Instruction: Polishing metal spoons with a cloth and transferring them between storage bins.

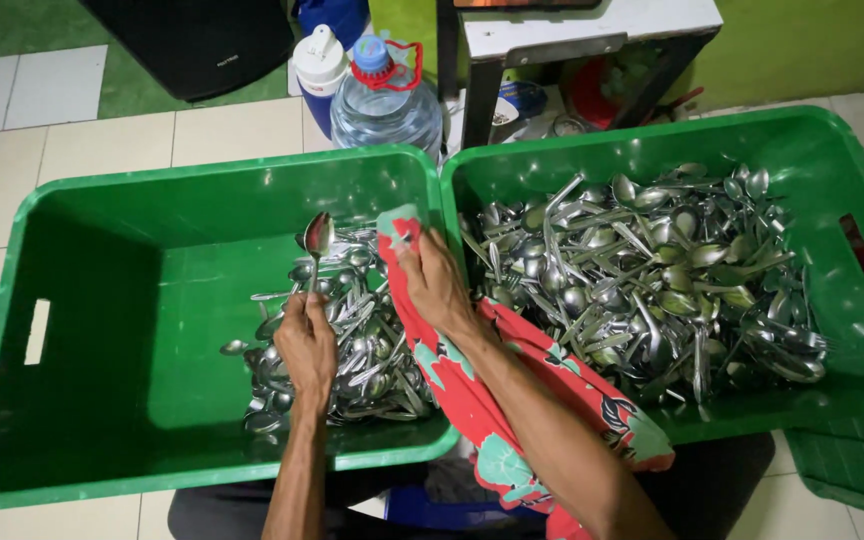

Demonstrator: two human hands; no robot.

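Spoon (318, 238) upright in left hand (305, 345); right hand (436, 283) grips cloth (472, 400).

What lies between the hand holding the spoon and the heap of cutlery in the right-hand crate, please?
In the head view, the right hand gripping a red patterned cloth, plus the two crates' adjoining green walls.

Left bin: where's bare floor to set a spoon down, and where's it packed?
Left bin: bare floor across its left half, between the left wall and the spoon pile; also a strip along the back wall. The left hand holds a spoon over the pile. Right bin: cutlery heap nearly fills it; the right hand grips a red cloth.
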